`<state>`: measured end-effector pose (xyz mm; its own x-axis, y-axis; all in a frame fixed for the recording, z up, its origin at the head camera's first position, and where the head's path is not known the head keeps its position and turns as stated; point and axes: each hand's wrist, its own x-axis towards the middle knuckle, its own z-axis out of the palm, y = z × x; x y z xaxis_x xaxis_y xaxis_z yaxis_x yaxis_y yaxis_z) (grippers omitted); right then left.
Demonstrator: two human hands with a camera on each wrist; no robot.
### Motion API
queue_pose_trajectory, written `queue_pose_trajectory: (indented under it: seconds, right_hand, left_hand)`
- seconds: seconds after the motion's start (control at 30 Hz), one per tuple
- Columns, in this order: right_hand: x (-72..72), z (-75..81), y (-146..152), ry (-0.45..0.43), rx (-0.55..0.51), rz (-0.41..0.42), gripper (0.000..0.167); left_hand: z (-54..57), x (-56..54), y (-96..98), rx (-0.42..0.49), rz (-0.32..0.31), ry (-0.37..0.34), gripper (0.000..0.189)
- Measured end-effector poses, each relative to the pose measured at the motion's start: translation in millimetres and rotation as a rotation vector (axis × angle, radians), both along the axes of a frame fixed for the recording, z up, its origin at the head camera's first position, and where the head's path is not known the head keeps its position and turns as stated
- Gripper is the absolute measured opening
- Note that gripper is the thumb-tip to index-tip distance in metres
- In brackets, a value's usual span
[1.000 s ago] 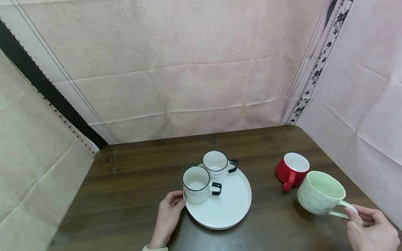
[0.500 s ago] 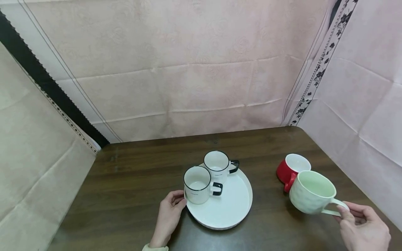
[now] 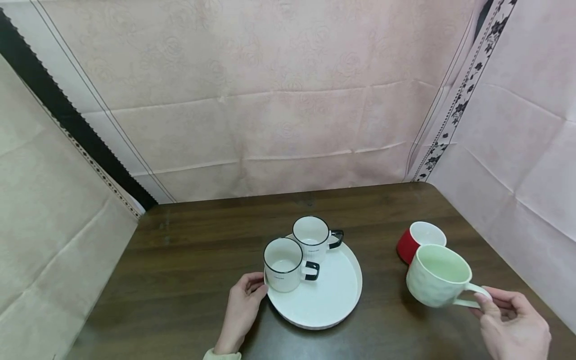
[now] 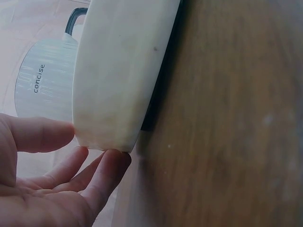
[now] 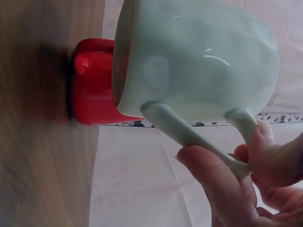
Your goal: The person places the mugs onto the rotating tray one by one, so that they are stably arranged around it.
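A round white tray (image 3: pixel 330 300) carries two white enamel mugs with black rims and black handles, the nearer mug (image 3: pixel 282 277) and the farther mug (image 3: pixel 310 240). At the tray's left edge my left hand (image 3: pixel 243 305) holds the rim; the left wrist view has the thumb at the upper edge and fingers (image 4: pixel 106 177) at the lower edge. My right hand (image 3: pixel 515 320) pinches the handle of a pale green mug (image 5: pixel 203 61), held upright above the table. Behind that mug stands a red mug (image 3: pixel 407 247) with a white inside, its handle hidden in the head view.
The dark wooden table (image 3: pixel 202 240) has pale cloth (image 3: pixel 288 125) hanging behind it and on both sides. Bare tabletop lies between the tray and the green mug, and left of the left hand.
My right hand has carried the green mug leftward, nearer the tray, and it now covers the red mug's handle. The left hand, tray and white mugs have stayed in place.
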<state>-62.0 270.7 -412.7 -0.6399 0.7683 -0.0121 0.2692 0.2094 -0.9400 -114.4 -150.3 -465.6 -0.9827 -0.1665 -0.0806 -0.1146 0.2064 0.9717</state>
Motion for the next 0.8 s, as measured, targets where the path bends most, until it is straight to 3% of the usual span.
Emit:
queue_pose_trajectory:
  seconds: [0.57,0.8]
  right_hand:
    - [-3.9,3.1,-20.1,0.074,-0.031,0.087,0.012]
    - [-7.9,2.4,-28.3,0.109,0.024,0.121,0.011]
  left_hand:
    - [0.4,1.0,0.3,0.001,0.003,-0.001,0.025]
    - [0.6,0.8,0.4,0.0,0.002,-0.005,0.025]
